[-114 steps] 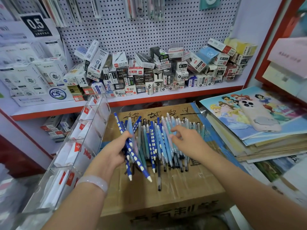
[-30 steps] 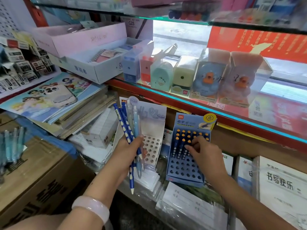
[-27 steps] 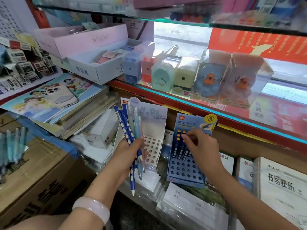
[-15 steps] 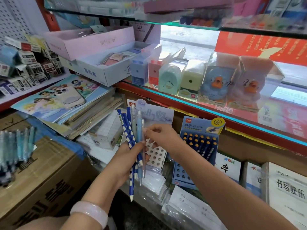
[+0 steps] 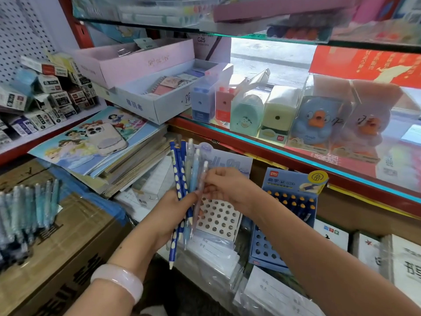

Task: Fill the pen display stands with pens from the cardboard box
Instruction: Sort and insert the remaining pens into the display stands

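1. Since half a second ago the right hand [image 5: 230, 190] has closed in on the bundle, and its fingers [image 5: 210, 179] now pinch the clear pale mechanical pencil [image 5: 200, 195] at the bundle's right side, where a second ago that hand was over at the blue stand
2. Left hand [image 5: 168, 215] keeps its grip on the bundle of pens [image 5: 185, 185], fingers curled round the middle of it; the navy pens with pale yellow dots [image 5: 177, 179] sit on the left of the bundle, the light blue ones beside them, tips pointing down
3. White perforated cardboard pen display stand [image 5: 218, 216] stands just behind and below both hands, on the stacked packets under the red-edged glass shelf [image 5: 319, 165]; the holes that show hold nothing
4. Blue perforated cardboard pen display stand [image 5: 284, 215] stands just right of the white one, partly behind the right forearm; its upper rows hold navy pens with orange-yellow caps, its lower holes are open
5. Brown cardboard box [image 5: 75, 236] lies at the lower left, with a row of pale blue pens [image 5: 29, 208] on its top near the left edge
6. White smooth bangle [image 5: 118, 281] circles the left wrist
7. White phone [image 5: 106, 137] lies face down on the cartoon-printed book cover atop the pile of books beyond the box
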A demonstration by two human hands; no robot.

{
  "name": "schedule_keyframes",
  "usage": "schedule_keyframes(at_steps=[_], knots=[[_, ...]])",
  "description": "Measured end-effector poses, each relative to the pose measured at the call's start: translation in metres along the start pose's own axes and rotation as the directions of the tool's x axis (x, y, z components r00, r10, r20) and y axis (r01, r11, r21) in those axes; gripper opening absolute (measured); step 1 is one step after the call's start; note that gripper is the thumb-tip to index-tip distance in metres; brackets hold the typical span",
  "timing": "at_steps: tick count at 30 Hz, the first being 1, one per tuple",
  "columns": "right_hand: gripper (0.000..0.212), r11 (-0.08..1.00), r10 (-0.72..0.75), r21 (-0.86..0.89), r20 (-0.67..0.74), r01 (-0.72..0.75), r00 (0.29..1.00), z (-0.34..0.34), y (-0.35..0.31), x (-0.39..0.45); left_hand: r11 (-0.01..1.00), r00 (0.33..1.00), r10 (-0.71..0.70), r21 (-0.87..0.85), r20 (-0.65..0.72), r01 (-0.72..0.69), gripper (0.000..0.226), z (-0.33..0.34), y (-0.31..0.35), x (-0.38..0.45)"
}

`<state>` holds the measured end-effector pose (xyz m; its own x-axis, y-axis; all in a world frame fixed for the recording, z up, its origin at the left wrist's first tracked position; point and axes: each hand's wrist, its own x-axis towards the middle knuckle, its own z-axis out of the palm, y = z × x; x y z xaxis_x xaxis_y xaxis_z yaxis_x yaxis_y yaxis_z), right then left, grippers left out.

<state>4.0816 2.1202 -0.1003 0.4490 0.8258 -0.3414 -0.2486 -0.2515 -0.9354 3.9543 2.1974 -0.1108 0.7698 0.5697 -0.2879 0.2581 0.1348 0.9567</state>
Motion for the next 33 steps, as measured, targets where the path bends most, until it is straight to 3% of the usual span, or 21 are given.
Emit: schedule_keyframes(at_steps=[2,4,7,10,12,22,26,33], knots=[[0.011,0.996,-0.07,0.041,-0.142,0.077,0.987,-0.003,-0.009,0.002,0.996,0.994,-0.026,-0.083,-0.107,0.017,0.012,-0.005,-0.002,0.006],[0.006,0.983,-0.166,0.016,-0.328,0.181,0.93,-0.013,-0.016,0.003,0.988,0.975,-0.056,-0.154,-0.214,0.023,0.012,-0.015,-0.007,0.011],[0.006,0.925,-0.366,-0.287,-0.489,0.25,0.792,-0.028,-0.006,0.007,0.99,0.96,-0.042,-0.143,-0.276,0.002,0.014,-0.03,-0.018,0.017],[0.005,0.749,-0.518,-0.647,-0.437,0.144,0.735,-0.03,0.017,0.012,0.987,0.96,-0.034,-0.162,-0.279,-0.013,0.016,-0.034,-0.022,0.02],[0.007,0.664,-0.547,-0.741,-0.392,0.098,0.74,-0.027,0.03,0.017,0.987,0.959,-0.027,-0.157,-0.283,-0.018,0.018,-0.035,-0.022,0.021],[0.008,0.639,-0.532,-0.768,-0.399,0.044,0.747,-0.022,0.048,0.031,0.991,0.97,-0.002,-0.129,-0.245,-0.03,0.013,-0.038,-0.024,0.026],[0.006,0.664,-0.599,-0.729,-0.385,0.167,0.702,-0.009,0.045,0.032,0.986,0.967,-0.002,-0.161,-0.256,-0.041,0.014,-0.04,-0.024,0.026],[0.004,0.674,-0.579,-0.698,-0.295,0.242,0.76,0.024,0.052,0.053,0.986,0.967,-0.005,-0.161,-0.253,-0.038,0.011,-0.042,-0.023,0.022]])
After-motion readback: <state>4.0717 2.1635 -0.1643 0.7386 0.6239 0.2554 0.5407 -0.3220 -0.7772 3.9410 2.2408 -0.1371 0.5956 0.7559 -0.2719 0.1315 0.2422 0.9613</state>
